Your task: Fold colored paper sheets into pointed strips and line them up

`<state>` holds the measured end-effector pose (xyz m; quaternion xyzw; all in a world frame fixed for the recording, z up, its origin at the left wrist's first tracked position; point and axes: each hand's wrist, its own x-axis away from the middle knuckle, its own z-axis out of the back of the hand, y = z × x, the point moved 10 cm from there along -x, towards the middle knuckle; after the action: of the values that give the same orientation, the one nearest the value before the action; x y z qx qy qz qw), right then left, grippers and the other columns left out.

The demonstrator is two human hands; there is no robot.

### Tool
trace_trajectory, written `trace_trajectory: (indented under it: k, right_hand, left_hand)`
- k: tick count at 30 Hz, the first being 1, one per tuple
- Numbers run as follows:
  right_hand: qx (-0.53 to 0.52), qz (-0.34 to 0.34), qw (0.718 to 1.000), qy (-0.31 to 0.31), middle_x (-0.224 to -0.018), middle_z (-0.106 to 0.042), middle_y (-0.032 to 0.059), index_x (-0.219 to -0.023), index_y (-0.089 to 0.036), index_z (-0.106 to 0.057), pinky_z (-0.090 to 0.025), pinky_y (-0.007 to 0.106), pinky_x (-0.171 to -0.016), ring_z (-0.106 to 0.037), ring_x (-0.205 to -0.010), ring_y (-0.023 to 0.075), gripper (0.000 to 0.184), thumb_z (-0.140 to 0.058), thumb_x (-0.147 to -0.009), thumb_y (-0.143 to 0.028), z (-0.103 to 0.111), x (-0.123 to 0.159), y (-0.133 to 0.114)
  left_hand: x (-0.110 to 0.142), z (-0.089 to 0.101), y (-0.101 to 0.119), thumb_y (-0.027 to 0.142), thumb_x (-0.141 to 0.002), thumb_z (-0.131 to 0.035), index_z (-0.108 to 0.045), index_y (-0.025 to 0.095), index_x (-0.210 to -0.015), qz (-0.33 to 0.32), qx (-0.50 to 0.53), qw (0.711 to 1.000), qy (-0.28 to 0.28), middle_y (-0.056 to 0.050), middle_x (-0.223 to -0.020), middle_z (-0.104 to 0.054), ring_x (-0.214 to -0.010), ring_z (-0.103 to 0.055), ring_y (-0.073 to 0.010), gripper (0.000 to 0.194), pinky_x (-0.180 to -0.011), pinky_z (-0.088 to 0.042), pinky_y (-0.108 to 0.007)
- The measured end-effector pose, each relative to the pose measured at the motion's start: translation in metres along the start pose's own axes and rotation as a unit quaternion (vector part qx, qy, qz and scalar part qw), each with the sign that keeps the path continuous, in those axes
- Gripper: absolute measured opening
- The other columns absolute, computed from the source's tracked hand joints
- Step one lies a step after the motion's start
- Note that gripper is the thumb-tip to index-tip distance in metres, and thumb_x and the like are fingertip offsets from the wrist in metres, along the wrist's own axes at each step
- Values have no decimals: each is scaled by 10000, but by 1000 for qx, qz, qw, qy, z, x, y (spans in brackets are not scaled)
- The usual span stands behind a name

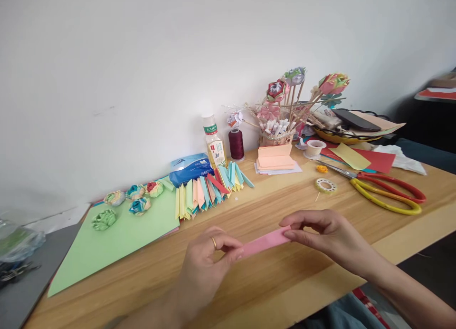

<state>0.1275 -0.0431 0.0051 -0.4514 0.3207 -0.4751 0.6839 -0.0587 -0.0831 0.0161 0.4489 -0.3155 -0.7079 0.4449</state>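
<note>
A narrow pink paper strip (pixel 264 242) is stretched between my two hands, just above the wooden table. My left hand (pixel 210 255), with a gold ring on one finger, pinches its left end. The right end is caught between the thumb and fingers of my right hand (pixel 322 231). Behind the strip stand rows of folded paper pieces (pixel 199 196) in yellow, green, peach, blue and red. To the right of these lies a stack of peach paper slips (pixel 274 159).
Scissors (pixel 381 188) with red and yellow handles and a tape roll (pixel 325 185) lie at right. Green paper (pixel 131 243) bears several paper flowers (pixel 139 205) at left. A tissue pack (pixel 190 169), bottle (pixel 215 146), thread spool (pixel 236 144) and flower basket (pixel 276 138) stand by the wall.
</note>
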Motion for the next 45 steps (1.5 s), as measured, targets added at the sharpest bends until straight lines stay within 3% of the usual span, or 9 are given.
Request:
trace_trajectory:
  k: [7, 12, 16, 21, 24, 27, 33, 37, 45]
  right_hand:
    - [57, 51, 997, -30, -648, -650, 5, -698, -194, -664, -449, 258, -586, -583, -612, 143, 294, -597, -802, -461, 0, 3, -14]
    - [116, 190, 975, -27, -809, -658, 38, -786, -192, -663, -464, 256, -665, -608, -743, 145, 176, -562, -865, -313, 1, 9, -35]
    - [251, 353, 899, -70, -856, -623, 58, -850, -181, -643, -416, 263, -648, -552, -771, 141, 172, -480, -899, -155, -14, 18, -47]
    - [389, 450, 789, -153, -793, -617, 65, -813, -156, -611, -376, 300, -634, -487, -732, 167, 311, -334, -951, -124, -41, 17, -30]
    - [438, 466, 746, -186, -756, -598, 63, -759, -157, -597, -370, 302, -629, -473, -716, 171, 388, -272, -970, -136, -51, 12, -20]
    - [451, 482, 724, -198, -730, -580, 60, -735, -162, -587, -366, 304, -618, -467, -703, 175, 417, -246, -975, -141, -56, 11, -19]
    - [461, 474, 718, -217, -756, -591, 66, -766, -155, -602, -398, 309, -648, -496, -740, 184, 388, -274, -974, -153, -54, 12, -18]
    - [442, 448, 749, -209, -853, -630, 91, -878, -144, -629, -437, 322, -705, -537, -825, 191, 351, -290, -968, -157, -46, 13, -16]
    - [426, 386, 817, -49, -1216, -614, 106, -1235, -132, -548, -391, 439, -978, -519, -1159, 249, 358, -413, -938, -279, -62, 37, -25]
  left_hand:
    - [-1, 0, 9, 73, -790, -616, -644, 172, -759, -45, -22, 999, -5, 11, -671, -607, -639, -568, -112, 108, -600, -457, -213]
    - [2, 2, 37, 51, -821, -558, -623, 170, -806, -187, -101, 977, 9, -13, -700, -628, -678, -561, -131, 136, -619, -467, -238]
    - [12, -11, 50, 28, -831, -495, -625, 166, -787, -311, -268, 912, 19, -41, -778, -649, -753, -548, -152, 194, -623, -450, -241]
    - [24, -43, 39, 19, -826, -496, -595, 154, -689, -392, -388, 834, -26, 6, -594, -553, -655, -512, -136, 216, -526, -361, -226]
    - [26, -53, 30, 15, -827, -479, -582, 150, -684, -395, -416, 817, -53, 6, -583, -517, -650, -507, -134, 222, -524, -349, -224]
    - [22, -54, 23, 27, -848, -431, -566, 154, -689, -366, -409, 833, -75, -6, -611, -521, -672, -508, -138, 244, -514, -346, -217]
    - [15, -56, 17, 116, -835, -437, -619, 125, -822, -310, -336, 874, -164, -79, -912, -657, -914, -558, -205, 183, -752, -482, -319]
    - [19, -54, 11, 145, -857, -441, -637, 140, -950, -316, -342, 868, -176, -66, -1046, -683, -1118, -523, -234, 217, -1010, -370, -428]
    - [25, -56, -3, 127, -861, -425, -592, 162, -1127, -309, -378, 849, -202, -42, -1184, -636, -1237, -453, -215, 317, -1085, -277, -457]
